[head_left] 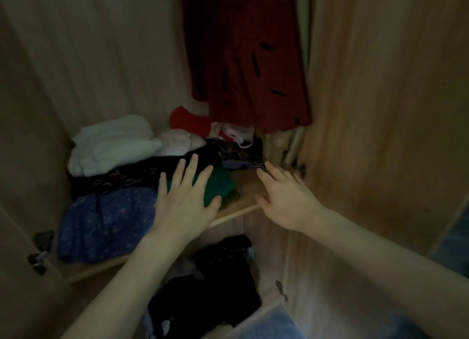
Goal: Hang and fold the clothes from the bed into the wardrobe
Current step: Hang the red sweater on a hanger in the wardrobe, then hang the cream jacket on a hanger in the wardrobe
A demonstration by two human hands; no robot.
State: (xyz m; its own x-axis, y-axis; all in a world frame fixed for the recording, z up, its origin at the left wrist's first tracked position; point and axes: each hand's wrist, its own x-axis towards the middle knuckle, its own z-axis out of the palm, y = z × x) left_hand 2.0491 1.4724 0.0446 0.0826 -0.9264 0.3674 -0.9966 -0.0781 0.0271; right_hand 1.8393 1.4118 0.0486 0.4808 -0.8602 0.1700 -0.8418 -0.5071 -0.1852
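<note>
I see both hands reaching into the wardrobe [380, 110], over its upper shelf [243, 209]. The left hand [185, 199] lies flat with fingers spread wide, palm down on the folded green garment [220, 184] at the front of the shelf — its fingertips reach onto the dark patterned cloth [142, 173] just behind. It grips nothing. The right hand [286, 199] is also open, fingers loosely extended, hovering above the bare right end of the shelf; its fingertips come just beside the dark garment [241, 151] at the back, though I cannot tell whether they touch it.

The folded clothes fill the left and middle of the shelf: a blue star-print piece [106, 222] at the front left, beside the left wrist, a white bundle [114, 143] behind it, and a red item [187, 120] at the rear. A dark red garment [248, 59] hangs above the right hand. Below the shelf, between my forearms, black clothes [215, 283] lie heaped in a lower compartment.
</note>
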